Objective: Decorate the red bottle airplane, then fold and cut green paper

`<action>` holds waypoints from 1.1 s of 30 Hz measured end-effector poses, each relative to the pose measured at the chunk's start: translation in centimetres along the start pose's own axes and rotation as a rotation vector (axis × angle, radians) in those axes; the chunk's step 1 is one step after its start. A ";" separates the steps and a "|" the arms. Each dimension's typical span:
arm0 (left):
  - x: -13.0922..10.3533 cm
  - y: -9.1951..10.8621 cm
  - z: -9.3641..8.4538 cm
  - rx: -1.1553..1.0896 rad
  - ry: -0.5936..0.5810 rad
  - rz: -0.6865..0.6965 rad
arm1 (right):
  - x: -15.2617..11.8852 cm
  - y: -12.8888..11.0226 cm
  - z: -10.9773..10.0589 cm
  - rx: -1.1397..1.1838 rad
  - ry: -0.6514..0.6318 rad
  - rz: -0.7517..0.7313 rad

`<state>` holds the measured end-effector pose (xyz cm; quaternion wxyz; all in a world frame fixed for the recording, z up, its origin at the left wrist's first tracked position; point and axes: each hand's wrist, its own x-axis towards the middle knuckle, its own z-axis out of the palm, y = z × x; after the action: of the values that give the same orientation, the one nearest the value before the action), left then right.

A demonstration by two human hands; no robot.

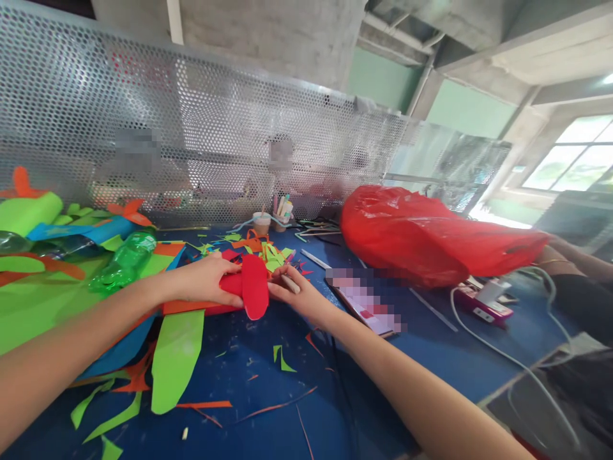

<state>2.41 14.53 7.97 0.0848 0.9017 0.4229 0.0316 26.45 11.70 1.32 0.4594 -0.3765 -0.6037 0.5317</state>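
My left hand [201,281] is closed around a red paper-covered roll [232,287]. A red paper strip with rounded ends [255,287] stands upright across the roll's right end. My right hand [299,295], fingers bent, is at the right side of the strip and has a short pale stick [290,283] between its fingers. Whether its fingertips touch the red paper, I cannot tell. Below my left hand, a long light green paper piece with a rounded end [178,364] sticks out from under orange paper [182,308].
Green paper, a green plastic bottle [129,255] and blue pieces crowd the left. Paper scraps [275,255] litter the blue table [268,409]. Cups of pens [282,217] stand by the perforated metal screen [220,140]. Rightward are a phone [364,303], red plastic bag [412,236], power strip [486,306] and another person's arm [565,255].
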 end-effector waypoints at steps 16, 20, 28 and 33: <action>-0.5 0.5 -0.1 0.013 -0.025 -0.015 | 0.2 -0.1 0.0 -0.210 -0.056 -0.106; -0.6 0.5 -0.1 0.015 -0.021 -0.010 | 0.4 0.2 0.0 -0.246 -0.057 -0.146; -0.7 -0.4 -0.5 -0.070 -0.036 -0.030 | 0.1 0.0 0.1 -0.317 -0.027 -0.156; -0.7 -0.3 -0.4 -0.068 -0.025 0.022 | -0.4 -1.5 0.3 -0.384 0.003 -0.189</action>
<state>1.73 14.24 8.29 0.1201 0.9033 0.4103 0.0358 26.28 11.02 2.77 0.4281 -0.3994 -0.7259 0.3610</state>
